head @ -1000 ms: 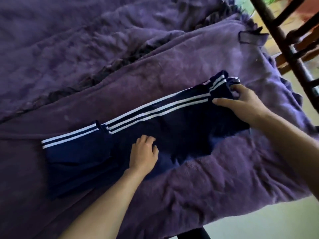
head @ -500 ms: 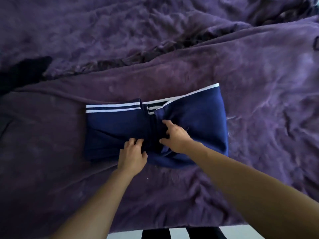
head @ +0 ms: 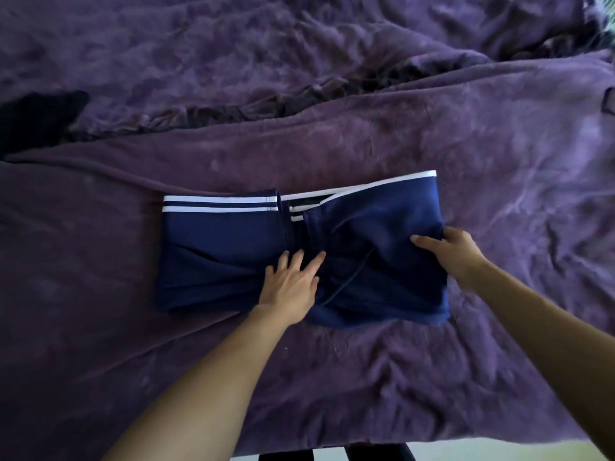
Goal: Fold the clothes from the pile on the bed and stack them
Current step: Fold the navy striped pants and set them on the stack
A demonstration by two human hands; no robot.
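Navy polyester with white side stripes, that's what I'm dealing with: my navy track pants, folded down into a wide flat bundle. They lie on the purple fleece blanket, which spreads out from under them on every side.

My left hand is flat on the middle of the pants, toward their near edge, fingers straight and a bit spread, just pressing the fabric down, not clutching anything. My right hand is at the right end of the pants, thumb lying on top and the other fingers curled under the edge, so it has hold of that folded end.

A thin dark drawstring snakes across the top layer between my two hands. The left half of the pants sits pretty smooth, with the two white stripes running straight along its far edge. The right half is more rumpled and bunches in toward the middle, and a single white band runs slanted along its far edge.

Beyond the pants there's a dark crumpled ridge in the bedding. Well off to the far left of them lies some black fabric — can't tell what it is. On the near side of the pants, past the blanket's edge, something dark pokes out — too little shows to say what.
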